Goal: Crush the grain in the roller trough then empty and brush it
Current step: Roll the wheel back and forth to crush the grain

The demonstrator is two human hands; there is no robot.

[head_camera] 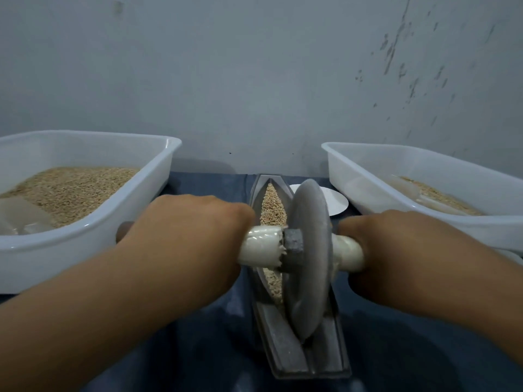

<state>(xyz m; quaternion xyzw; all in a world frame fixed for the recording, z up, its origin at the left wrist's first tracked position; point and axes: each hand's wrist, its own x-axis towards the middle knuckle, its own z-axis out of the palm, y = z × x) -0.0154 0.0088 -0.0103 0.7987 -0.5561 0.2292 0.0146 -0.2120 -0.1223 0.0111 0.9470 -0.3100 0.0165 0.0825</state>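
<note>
A narrow grey metal trough [285,352] lies lengthwise in front of me on a blue cloth, with tan grain [273,206] filling its groove. A grey roller disc [308,258] stands on edge in the groove, near the trough's middle. A cream-wrapped axle handle [261,244] sticks out from each side of the disc. My left hand [186,239] grips the left handle and my right hand [396,250] grips the right one. The grain under the disc is hidden.
A white plastic tub [158,193] with a lot of grain stands at the left. Another white tub [356,176], holding less grain, stands at the right. A white round plate [336,200] lies behind the disc. A grey wall rises close behind everything.
</note>
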